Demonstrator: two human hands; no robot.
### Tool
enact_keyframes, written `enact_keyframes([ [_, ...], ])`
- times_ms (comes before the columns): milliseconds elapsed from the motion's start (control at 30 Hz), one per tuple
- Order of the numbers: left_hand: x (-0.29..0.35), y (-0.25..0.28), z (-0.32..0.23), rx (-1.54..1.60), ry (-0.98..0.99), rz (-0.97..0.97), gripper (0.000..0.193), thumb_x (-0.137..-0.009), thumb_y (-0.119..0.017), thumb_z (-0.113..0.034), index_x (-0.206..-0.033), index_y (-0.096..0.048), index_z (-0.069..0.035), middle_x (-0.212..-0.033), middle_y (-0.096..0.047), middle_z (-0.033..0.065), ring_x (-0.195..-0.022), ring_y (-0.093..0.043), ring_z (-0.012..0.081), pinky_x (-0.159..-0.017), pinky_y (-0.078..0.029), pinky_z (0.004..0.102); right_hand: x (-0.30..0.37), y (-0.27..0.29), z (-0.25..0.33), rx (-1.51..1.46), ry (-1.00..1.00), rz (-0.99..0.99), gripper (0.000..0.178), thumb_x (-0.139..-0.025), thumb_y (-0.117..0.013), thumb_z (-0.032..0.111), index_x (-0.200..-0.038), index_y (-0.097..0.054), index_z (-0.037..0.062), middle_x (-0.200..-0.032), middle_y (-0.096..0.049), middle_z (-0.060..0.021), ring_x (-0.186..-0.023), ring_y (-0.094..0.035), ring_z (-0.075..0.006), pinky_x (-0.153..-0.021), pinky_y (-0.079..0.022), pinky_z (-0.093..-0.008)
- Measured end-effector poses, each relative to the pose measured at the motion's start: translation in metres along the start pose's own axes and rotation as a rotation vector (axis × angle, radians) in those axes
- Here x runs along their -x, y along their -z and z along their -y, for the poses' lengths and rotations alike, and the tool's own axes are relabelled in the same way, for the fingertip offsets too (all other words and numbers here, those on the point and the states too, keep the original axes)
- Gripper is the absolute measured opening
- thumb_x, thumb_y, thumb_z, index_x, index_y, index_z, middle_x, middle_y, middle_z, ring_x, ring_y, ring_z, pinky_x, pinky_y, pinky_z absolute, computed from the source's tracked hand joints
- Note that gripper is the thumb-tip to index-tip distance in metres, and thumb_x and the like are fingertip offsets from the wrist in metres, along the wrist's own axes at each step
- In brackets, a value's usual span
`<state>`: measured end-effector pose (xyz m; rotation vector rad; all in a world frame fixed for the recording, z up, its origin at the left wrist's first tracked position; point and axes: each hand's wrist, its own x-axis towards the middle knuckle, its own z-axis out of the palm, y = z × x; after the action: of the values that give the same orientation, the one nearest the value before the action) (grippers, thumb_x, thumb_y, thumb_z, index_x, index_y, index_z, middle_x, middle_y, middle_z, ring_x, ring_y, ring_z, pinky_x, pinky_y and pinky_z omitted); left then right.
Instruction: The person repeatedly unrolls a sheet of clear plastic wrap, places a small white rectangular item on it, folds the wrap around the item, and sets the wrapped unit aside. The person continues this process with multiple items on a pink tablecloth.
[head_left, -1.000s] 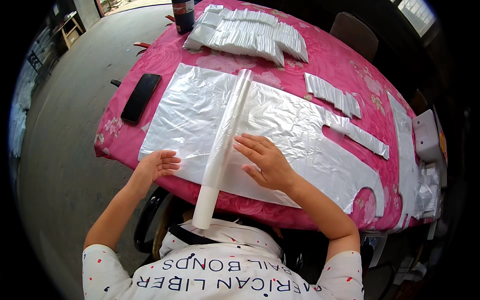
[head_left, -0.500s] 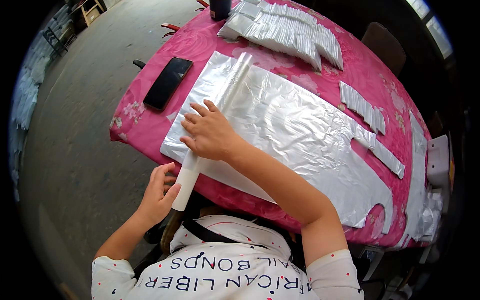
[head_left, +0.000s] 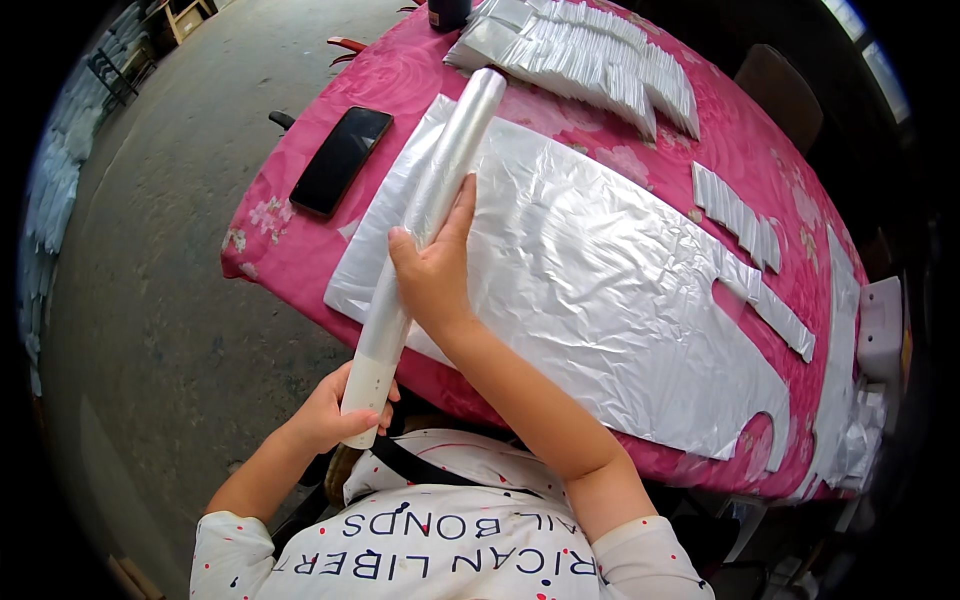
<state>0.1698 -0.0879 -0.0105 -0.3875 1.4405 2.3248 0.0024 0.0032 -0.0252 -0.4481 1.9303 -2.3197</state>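
A long white tube (head_left: 368, 385) wrapped in clear plastic film slants from my lap up over the pink flowered table. My left hand (head_left: 325, 410) grips its near end, fingers curled underneath. Around its middle my right hand (head_left: 442, 275) is closed, with the thumb on the left side and fingers on the right. Beneath and beside the tube lies a wide, wrinkled, silvery plastic sheet (head_left: 600, 290), which looks like a stack of thin aprons. Rounded cut-outs and narrow strips show at its right end. The tube covers part of the sheet's left portion.
A black phone (head_left: 342, 160) lies left of the sheet. Folded plastic packets (head_left: 590, 70) are heaped at the back, with a smaller row (head_left: 735, 212) to the right. A dark container (head_left: 448, 14) stands at the far edge. Loose film (head_left: 835, 350) and a white box (head_left: 879, 322) are at the right.
My right hand has gone from lying spread on the tube to wrapping round it. My left hand has closed on the near end. The tube has shifted toward me and appears lifted.
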Motion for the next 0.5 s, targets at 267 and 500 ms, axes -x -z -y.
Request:
enact_keyframes([
  [267,-0.029,-0.044,-0.009,-0.125,-0.068,0.038,0.058,-0.066,-0.074,-0.021,-0.113,-0.047,0.001,-0.078,-0.057,0.0086,-0.063,-0.057,0.0157,-0.059,-0.049,0.0279,-0.005,0.048,0.061,-0.480,-0.300,0.106,0.061,-0.078,-0.065,0.027,-0.123,-0.034,-0.0011,-0.088,-0.056,-0.0102,-0.080,-0.058,-0.0165,-0.072,-0.051,-0.0305],
  [500,-0.034,-0.057,-0.006,0.236,0.191,0.474,0.043,-0.070,-0.073,-0.021,-0.101,-0.051,-0.001,-0.071,-0.056,0.0056,-0.062,-0.055,0.0123,-0.059,-0.047,0.0268,0.005,0.078,0.080,-0.660,-0.274,0.187,0.063,-0.076,-0.067,0.026,-0.121,-0.032,-0.0016,-0.085,-0.055,-0.0087,-0.078,-0.058,-0.0168,-0.072,-0.050,-0.0316],
])
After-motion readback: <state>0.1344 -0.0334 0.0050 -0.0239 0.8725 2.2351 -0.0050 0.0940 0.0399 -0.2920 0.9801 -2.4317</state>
